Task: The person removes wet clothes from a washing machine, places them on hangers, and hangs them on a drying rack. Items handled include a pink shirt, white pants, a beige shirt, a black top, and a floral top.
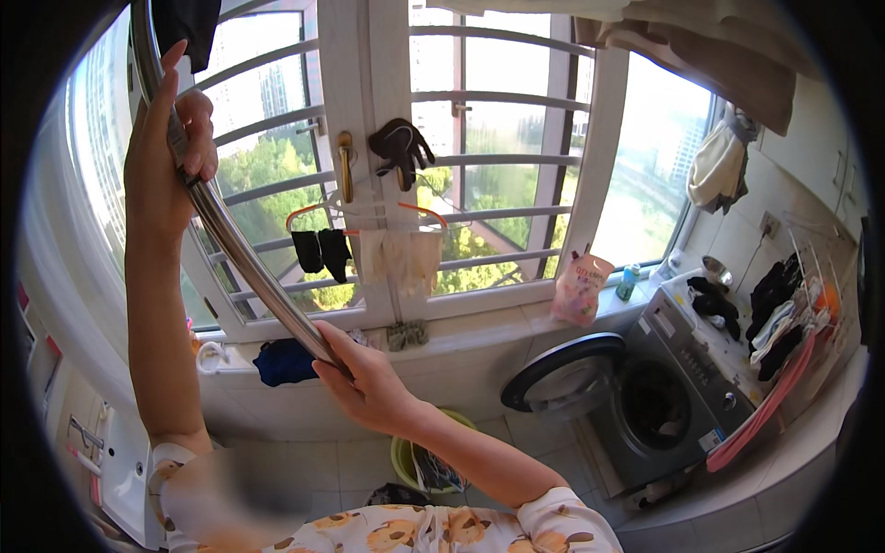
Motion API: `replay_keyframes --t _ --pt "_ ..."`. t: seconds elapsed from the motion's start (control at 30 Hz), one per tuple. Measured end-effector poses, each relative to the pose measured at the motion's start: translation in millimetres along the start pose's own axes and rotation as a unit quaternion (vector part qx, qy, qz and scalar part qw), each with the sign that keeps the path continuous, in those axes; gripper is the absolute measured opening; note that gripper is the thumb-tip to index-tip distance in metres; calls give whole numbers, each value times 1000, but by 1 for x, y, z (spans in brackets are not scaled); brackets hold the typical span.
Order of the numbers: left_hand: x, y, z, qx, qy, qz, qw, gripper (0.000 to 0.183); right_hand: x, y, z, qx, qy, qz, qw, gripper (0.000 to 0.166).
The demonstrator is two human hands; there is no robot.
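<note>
A shiny metal pole (242, 252) slants from the upper left down to the middle of the view. Raised high, my left hand (166, 138) wraps around its upper part, with one finger extended along it. My right hand (370, 380) grips the lower end. A dark garment (187, 27) hangs beside the pole's upper part; whether the two touch, I cannot tell. Behind the pole, a hanger with orange ends (423, 211) carries small black items (321, 252) and pale cloth (401, 256) in front of the window.
At the right stands a front-loading washing machine (664, 394), its round door (563, 373) swung open. A green basin (401, 460) of hangers sits on the floor. The sill (511, 321) bears a pink pouch (583, 287) and dark blue cloth (283, 361). A white sink (128, 477) lies lower left.
</note>
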State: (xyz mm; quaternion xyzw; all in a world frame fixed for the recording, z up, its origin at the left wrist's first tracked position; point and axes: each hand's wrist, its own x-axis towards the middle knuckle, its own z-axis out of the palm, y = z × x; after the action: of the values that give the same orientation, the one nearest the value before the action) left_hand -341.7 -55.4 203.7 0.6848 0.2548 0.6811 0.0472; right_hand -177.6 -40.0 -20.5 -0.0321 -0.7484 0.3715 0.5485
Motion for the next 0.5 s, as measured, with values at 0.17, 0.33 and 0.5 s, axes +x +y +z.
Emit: replay_keyframes --t 0.17,0.33,0.5 --pt "-24 -15 7 -58 -7 -11 998 48 -16 8 -11 -1 -13 12 1000 42" --pt "-35 -11 14 -67 28 -23 997 46 -28 13 -12 2 -28 22 999 43" --pt "-64 -26 21 -76 73 -57 993 43 -54 37 -27 -35 -25 70 997 32"
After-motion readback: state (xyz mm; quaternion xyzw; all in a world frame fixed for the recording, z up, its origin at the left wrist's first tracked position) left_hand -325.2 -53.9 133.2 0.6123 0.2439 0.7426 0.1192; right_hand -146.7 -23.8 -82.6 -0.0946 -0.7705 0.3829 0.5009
